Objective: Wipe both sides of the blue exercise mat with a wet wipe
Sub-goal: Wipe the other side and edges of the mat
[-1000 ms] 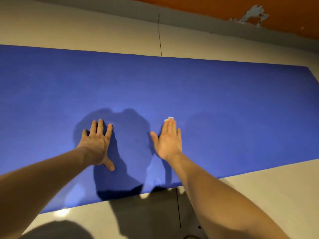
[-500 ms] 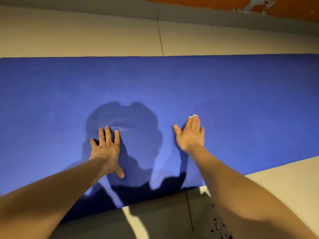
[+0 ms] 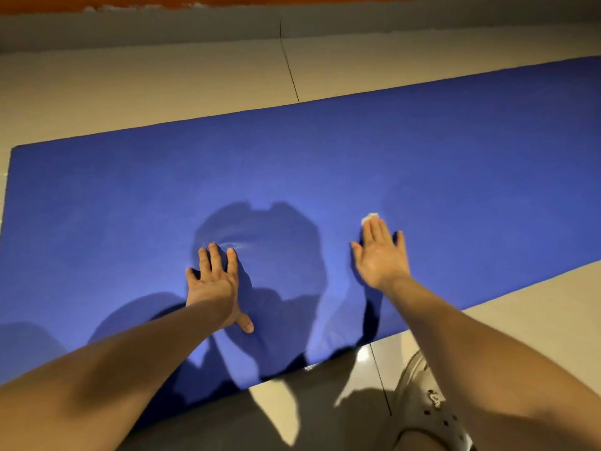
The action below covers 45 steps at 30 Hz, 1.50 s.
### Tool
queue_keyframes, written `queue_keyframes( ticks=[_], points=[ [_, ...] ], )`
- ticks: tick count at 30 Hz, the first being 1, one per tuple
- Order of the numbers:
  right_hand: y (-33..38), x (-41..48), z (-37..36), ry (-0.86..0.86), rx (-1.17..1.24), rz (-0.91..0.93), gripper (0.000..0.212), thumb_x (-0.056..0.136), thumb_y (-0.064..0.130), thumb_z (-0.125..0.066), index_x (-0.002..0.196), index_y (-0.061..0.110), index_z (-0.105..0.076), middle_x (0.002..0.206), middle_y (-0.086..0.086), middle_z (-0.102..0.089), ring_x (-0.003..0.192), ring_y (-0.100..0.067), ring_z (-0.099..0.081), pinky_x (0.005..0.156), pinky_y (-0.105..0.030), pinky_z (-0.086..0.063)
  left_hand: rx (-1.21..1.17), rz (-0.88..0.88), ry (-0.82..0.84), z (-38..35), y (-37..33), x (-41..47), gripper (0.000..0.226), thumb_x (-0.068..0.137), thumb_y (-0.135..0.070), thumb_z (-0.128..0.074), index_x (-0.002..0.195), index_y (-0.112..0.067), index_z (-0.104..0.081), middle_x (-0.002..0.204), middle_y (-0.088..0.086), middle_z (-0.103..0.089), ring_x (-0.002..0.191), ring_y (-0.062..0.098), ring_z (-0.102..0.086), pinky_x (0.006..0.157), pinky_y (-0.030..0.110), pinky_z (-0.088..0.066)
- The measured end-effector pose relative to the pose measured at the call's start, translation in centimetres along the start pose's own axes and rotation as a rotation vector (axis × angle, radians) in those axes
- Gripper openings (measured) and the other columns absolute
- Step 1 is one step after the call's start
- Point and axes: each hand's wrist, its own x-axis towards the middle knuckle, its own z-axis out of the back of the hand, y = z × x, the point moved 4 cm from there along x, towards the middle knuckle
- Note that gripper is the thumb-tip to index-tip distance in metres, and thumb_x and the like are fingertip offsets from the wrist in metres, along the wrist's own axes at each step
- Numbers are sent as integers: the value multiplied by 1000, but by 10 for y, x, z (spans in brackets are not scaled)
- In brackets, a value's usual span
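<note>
The blue exercise mat (image 3: 325,170) lies flat on the tiled floor and spans almost the whole view, its left end visible. My left hand (image 3: 216,281) presses flat on the mat with fingers spread, and the mat wrinkles slightly at its fingertips. My right hand (image 3: 382,252) lies flat on the mat to the right, fingers together. A small white wet wipe (image 3: 370,217) peeks out from under its fingertips, pressed against the mat.
Beige floor tiles (image 3: 162,89) surround the mat. A grey skirting and orange wall (image 3: 195,1) run along the far side. My foot in a pale perforated clog (image 3: 429,405) stands on the tiles at the mat's near edge, bottom right.
The view has swung left, so the mat's left end now shows. My right hand has slid right with the wipe. My left hand stays pressed on the mat.
</note>
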Motion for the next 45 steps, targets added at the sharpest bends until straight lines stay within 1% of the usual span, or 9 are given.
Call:
queue_keyframes(
  ticks=[3,9,15,19,28,32,35,40,45],
  points=[
    [16,-5,1,134,47,-66,73,104,48,-21,160,7,3,168,-4,10,154,-20,9,123,-52,-6,-21,-5,-7,0,3,-3,170,46,-84,-80,155,-12,30,162,21,28,152,41,20,123,55,-14],
    [58,-31,7,285,169,51,67,104,30,-29,160,9,1,168,-3,12,155,-16,7,124,-46,-7,-2,3,10,13,-2,-14,170,46,-79,-84,156,-10,25,163,23,22,153,43,14,119,56,-24],
    [60,-50,14,168,127,134,73,88,2,-50,157,9,-25,168,-6,-12,150,-25,-24,119,-42,-28,39,6,-8,15,-7,-11,172,42,-77,-87,157,-4,18,163,28,13,151,49,8,111,61,-34],
    [71,-65,20,88,-3,125,38,85,2,-58,122,12,-61,137,-7,-51,119,-30,-53,89,-37,-50,-12,-50,-32,12,-1,-13,169,45,-79,-85,157,-5,18,163,27,13,151,49,4,113,64,-32],
    [153,-56,15,-84,460,21,9,92,11,-57,99,7,-60,101,-16,-65,89,-39,-61,77,-46,-49,102,-127,-101,15,9,-14,168,41,-98,-65,158,-2,7,160,28,-5,147,49,-13,105,54,-42],
    [171,-33,17,-106,480,52,7,91,16,-58,85,14,-61,102,-11,-60,85,-37,-62,73,-45,-51,196,-382,-246,29,41,-3,137,56,-95,-60,157,-13,-18,142,11,-30,125,33,-38,82,36,-47],
    [141,-19,20,-208,392,17,15,90,25,-58,90,15,-69,107,-11,-57,87,-36,-63,70,-43,-52,240,-570,-294,55,75,19,113,67,-81,-68,156,-26,-24,146,4,-32,129,28,-40,98,41,-46],
    [63,16,29,-203,324,-431,17,98,16,-54,86,7,-60,99,-19,-65,79,-37,-58,63,-39,-40,253,-471,-227,71,97,51,151,48,-88,-73,162,-23,3,158,11,-11,144,35,-23,111,47,-38],
    [114,12,14,-205,368,-407,17,97,15,-54,105,1,-59,112,-19,-57,87,-41,-59,67,-37,-39,293,-443,-241,66,86,55,156,45,-83,-80,161,-17,-1,155,17,-13,140,39,-26,102,43,-47]
  ],
)
